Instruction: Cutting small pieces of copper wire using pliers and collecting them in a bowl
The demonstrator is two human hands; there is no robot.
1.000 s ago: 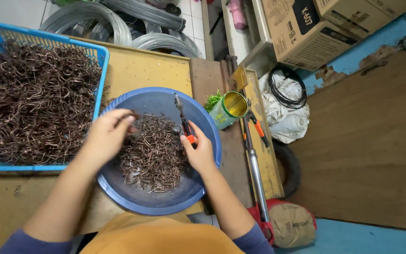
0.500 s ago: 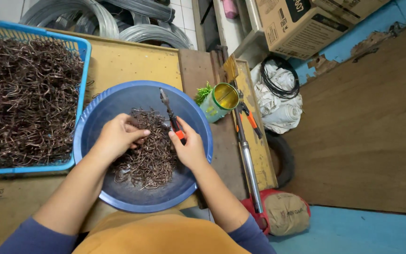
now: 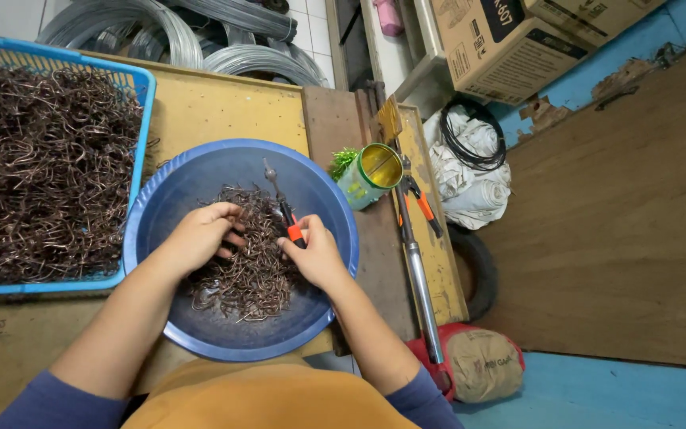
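We observe both hands inside a round blue basin (image 3: pixel 200 179) resting on a yellow worktable (image 3: pixel 216 111). Our left hand (image 3: pixel 200 234) lies on a heap of bent brown wire pieces (image 3: pixel 252 274) in the basin, fingers curled together into the heap. Our right hand (image 3: pixel 319 254) is closed around the orange-handled pliers (image 3: pixel 283 208), whose dark jaws point away from us over the heap. To the left, touching the basin, a blue basket (image 3: pixel 140 83) holds many more wire pieces. A green and yellow can (image 3: pixel 371 175) stands just right of the basin, beside a long metal tool (image 3: pixel 418 270). Coils of grey wire (image 3: pixel 160 32) lie beyond the table.
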